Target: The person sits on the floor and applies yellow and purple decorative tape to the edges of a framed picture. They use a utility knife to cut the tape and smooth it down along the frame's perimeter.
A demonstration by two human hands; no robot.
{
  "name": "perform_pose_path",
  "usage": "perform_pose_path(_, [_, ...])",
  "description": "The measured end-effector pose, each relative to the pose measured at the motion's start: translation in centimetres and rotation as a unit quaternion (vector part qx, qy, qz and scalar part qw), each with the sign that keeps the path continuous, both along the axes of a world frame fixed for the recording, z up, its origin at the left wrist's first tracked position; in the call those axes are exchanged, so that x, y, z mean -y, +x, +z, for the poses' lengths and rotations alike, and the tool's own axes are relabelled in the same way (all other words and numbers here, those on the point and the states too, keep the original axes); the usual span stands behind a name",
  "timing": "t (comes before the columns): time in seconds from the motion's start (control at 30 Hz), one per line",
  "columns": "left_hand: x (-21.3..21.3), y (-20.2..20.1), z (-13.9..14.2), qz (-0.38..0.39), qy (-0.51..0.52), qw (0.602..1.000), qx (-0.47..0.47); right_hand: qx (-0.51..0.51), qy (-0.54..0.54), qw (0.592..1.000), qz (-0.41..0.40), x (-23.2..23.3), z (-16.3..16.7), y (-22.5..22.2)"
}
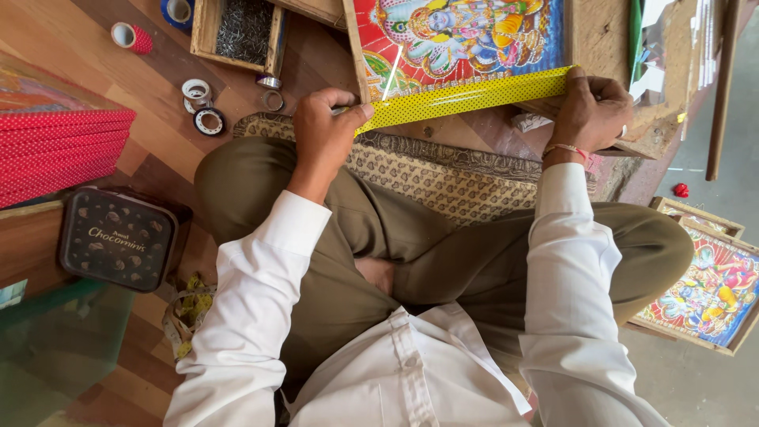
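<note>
A colourful framed picture (pixel 466 35) lies on a low wooden block in front of my crossed legs. A shiny yellow dotted strip (pixel 462 99) runs along its near edge. My left hand (pixel 324 130) presses the strip's left end, with a small metal tool partly hidden under the fingers. My right hand (pixel 589 111) holds down the strip's right end at the picture's corner, fingers curled over it.
A stack of red dotted frames (pixel 59 154) sits at left, a dark tin box (pixel 118 237) below it. Tape rolls (pixel 207 120) and a wooden tray of small nails (pixel 241 32) lie at upper left. Another framed picture (pixel 708 289) leans at right. A patterned mat (pixel 443 178) covers my lap.
</note>
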State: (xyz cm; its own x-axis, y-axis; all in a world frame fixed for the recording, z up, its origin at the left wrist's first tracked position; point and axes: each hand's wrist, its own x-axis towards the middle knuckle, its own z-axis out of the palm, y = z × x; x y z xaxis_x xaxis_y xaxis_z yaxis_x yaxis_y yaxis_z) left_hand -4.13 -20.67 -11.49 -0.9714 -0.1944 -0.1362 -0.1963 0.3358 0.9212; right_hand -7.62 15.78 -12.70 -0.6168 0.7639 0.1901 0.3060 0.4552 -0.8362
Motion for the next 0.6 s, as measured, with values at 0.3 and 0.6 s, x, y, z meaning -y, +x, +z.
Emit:
perform_pose_path(0.3, [0.5, -0.8, -1.7, -0.006, 0.22, 0.972, 0.082, 0.032, -0.005, 0.999, 0.023, -1.1, -0.4, 0.0])
perform_pose_path(0.6, [0.7, -0.8, -2.2, -0.005, 0.243, 0.967, 0.078, -0.051, 0.396, 0.849, 0.345, 10.3, 0.8, 5.5])
